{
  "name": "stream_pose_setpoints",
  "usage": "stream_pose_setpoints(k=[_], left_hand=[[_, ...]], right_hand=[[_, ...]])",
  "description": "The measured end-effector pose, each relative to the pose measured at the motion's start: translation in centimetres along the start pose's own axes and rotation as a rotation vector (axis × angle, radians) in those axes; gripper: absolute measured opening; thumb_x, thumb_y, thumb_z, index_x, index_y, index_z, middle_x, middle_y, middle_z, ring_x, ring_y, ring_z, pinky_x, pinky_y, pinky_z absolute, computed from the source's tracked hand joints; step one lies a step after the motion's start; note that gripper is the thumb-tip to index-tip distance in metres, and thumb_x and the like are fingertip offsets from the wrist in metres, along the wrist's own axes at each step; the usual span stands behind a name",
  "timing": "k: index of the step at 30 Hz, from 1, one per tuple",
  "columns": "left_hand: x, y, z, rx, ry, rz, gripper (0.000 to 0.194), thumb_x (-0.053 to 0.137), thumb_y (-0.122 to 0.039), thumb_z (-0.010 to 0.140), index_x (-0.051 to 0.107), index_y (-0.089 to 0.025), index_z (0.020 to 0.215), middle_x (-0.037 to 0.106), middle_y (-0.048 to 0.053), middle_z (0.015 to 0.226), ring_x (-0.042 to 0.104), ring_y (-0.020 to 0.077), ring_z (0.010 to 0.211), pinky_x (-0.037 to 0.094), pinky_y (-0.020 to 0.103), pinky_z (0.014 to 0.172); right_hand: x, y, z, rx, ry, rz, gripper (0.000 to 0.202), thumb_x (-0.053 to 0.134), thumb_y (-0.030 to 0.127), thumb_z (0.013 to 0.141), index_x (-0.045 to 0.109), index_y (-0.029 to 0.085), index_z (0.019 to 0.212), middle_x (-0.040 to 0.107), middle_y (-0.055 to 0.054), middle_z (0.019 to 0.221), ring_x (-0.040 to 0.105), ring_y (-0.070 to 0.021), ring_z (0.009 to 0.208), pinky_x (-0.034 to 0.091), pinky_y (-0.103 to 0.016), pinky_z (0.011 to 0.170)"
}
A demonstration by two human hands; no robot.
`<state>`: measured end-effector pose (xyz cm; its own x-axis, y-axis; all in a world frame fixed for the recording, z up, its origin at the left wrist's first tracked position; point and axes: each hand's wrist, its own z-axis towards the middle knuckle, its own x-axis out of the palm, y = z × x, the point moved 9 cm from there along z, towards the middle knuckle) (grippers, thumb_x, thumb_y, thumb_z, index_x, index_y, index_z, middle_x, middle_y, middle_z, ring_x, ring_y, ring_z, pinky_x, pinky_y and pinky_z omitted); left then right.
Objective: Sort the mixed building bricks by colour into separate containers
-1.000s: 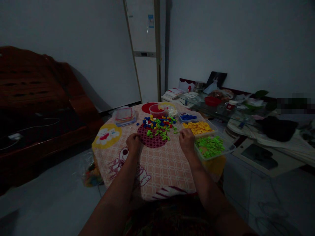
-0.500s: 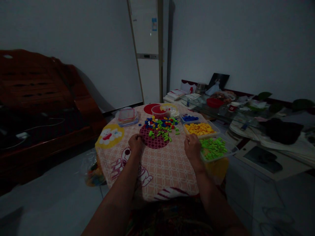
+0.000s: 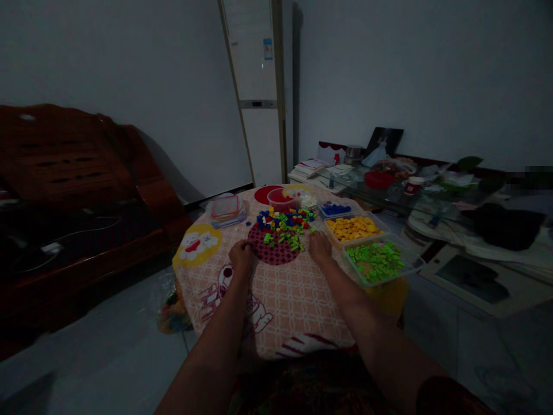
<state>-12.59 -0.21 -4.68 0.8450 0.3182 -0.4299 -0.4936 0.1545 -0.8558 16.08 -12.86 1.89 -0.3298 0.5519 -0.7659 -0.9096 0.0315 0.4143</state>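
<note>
A pile of mixed red, blue, yellow, white and green bricks (image 3: 287, 220) lies near the middle of the cloth-covered table (image 3: 298, 305). My left hand (image 3: 242, 253) is closed at the left edge of the dark red circle; what its fingers hold, if anything, is too small to name. Just right of the loose green bricks is my right hand (image 3: 319, 246), its fingers curled and their tips hidden. Beside it on the right stand a box of yellow bricks (image 3: 352, 228) and a box of green bricks (image 3: 375, 260). Blue bricks (image 3: 336, 210) fill a smaller box behind.
A round clear tub (image 3: 281, 199) stands behind the pile. Stacked clear lidded boxes (image 3: 227, 210) sit at the back left. A glass side table (image 3: 367, 187) with papers and a red bowl (image 3: 379, 180) is at the right; a wooden bench (image 3: 82, 167) is at the left.
My right hand has moved left, from the edge of the yellow and green boxes to beside the loose green bricks. My left hand has stayed near the same spot. The view has shifted slightly.
</note>
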Motion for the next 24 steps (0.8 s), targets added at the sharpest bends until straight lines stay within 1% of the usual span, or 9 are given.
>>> stream_pose_setpoints(k=[3, 5, 7, 9, 11, 14, 20, 22, 24], left_hand=[[0.1, 0.1, 0.1, 0.014, -0.003, 0.006, 0.033, 0.051, -0.021, 0.074, 0.080, -0.021, 0.090, 0.079, 0.008, 0.099, 0.071, 0.0262, 0.098, 0.053, 0.035, 0.090], [0.3, 0.3, 0.2, 0.016, 0.003, 0.008, 0.033, 0.051, -0.021, 0.074, 0.080, -0.021, 0.090, 0.079, 0.008, 0.099, 0.071, 0.0266, 0.098, 0.053, 0.036, 0.089], [0.4, 0.4, 0.2, 0.014, 0.008, 0.011, 0.033, 0.051, -0.022, 0.074, 0.080, -0.021, 0.090, 0.079, 0.009, 0.099, 0.071, 0.0271, 0.098, 0.053, 0.036, 0.089], [0.3, 0.6, 0.3, 0.007, 0.003, 0.004, 0.033, 0.052, -0.023, 0.074, 0.080, -0.022, 0.091, 0.079, 0.008, 0.099, 0.072, 0.0270, 0.098, 0.053, 0.036, 0.089], [0.4, 0.6, 0.2, 0.009, 0.002, -0.012, 0.034, 0.051, -0.023, 0.074, 0.080, -0.022, 0.091, 0.079, 0.008, 0.099, 0.072, 0.0268, 0.098, 0.052, 0.036, 0.088], [0.4, 0.5, 0.2, 0.021, 0.000, -0.028, 0.034, 0.051, -0.022, 0.073, 0.080, -0.021, 0.090, 0.079, 0.009, 0.099, 0.072, 0.0271, 0.097, 0.053, 0.036, 0.088], [0.5, 0.7, 0.4, 0.022, 0.002, 0.017, 0.033, 0.051, -0.023, 0.074, 0.080, -0.022, 0.089, 0.079, 0.008, 0.099, 0.072, 0.0265, 0.098, 0.053, 0.035, 0.089], [0.5, 0.7, 0.4, 0.031, 0.002, 0.012, 0.033, 0.051, -0.023, 0.074, 0.080, -0.022, 0.090, 0.079, 0.008, 0.099, 0.072, 0.0261, 0.097, 0.053, 0.035, 0.088], [0.7, 0.6, 0.4, 0.037, 0.008, -0.007, 0.034, 0.050, -0.023, 0.074, 0.080, -0.021, 0.092, 0.079, 0.008, 0.099, 0.072, 0.0257, 0.097, 0.053, 0.035, 0.088]], right_hand=[[1.1, -1.2, -0.4, 0.055, 0.043, -0.039, 0.034, 0.062, 0.037, 0.100, 0.063, 0.019, 0.128, 0.064, -0.010, 0.129, 0.065, -0.0232, 0.111, 0.057, -0.044, 0.095], [2.1, -2.2, -0.5, 0.095, 0.074, -0.080, 0.023, 0.055, 0.027, 0.101, 0.068, 0.017, 0.119, 0.069, -0.012, 0.120, 0.064, -0.0221, 0.107, 0.054, -0.041, 0.097], [3.1, -3.0, -0.9, 0.120, 0.121, -0.145, 0.024, 0.049, 0.016, 0.098, 0.071, 0.015, 0.108, 0.072, -0.013, 0.110, 0.063, -0.0221, 0.104, 0.050, -0.037, 0.097], [3.9, -3.4, -1.5, 0.101, 0.167, -0.202, 0.025, 0.048, 0.012, 0.094, 0.072, 0.013, 0.101, 0.073, -0.014, 0.105, 0.062, -0.0222, 0.103, 0.047, -0.035, 0.096], [3.8, -3.4, -2.3, 0.050, 0.162, -0.211, 0.025, 0.048, 0.012, 0.092, 0.073, 0.014, 0.098, 0.073, -0.013, 0.104, 0.060, -0.0225, 0.103, 0.045, -0.034, 0.096], [1.6, -3.2, -3.3, 0.006, 0.036, -0.146, 0.030, 0.045, 0.011, 0.093, 0.073, 0.015, 0.104, 0.073, -0.013, 0.108, 0.059, -0.0230, 0.105, 0.043, -0.034, 0.098], [-5.7, -3.5, -3.3, 0.021, -0.252, -0.047, 0.033, 0.041, 0.010, 0.094, 0.073, 0.014, 0.103, 0.071, -0.017, 0.113, 0.059, -0.0266, 0.108, 0.042, -0.039, 0.100], [-7.8, -4.6, -3.2, 0.055, -0.304, -0.074, 0.032, 0.041, 0.011, 0.094, 0.073, 0.014, 0.101, 0.071, -0.017, 0.112, 0.059, -0.0270, 0.105, 0.043, -0.039, 0.098], [-8.9, -6.1, -3.2, 0.101, -0.287, -0.126, 0.029, 0.043, 0.011, 0.092, 0.072, 0.014, 0.096, 0.071, -0.017, 0.106, 0.060, -0.0268, 0.099, 0.043, -0.039, 0.094]])
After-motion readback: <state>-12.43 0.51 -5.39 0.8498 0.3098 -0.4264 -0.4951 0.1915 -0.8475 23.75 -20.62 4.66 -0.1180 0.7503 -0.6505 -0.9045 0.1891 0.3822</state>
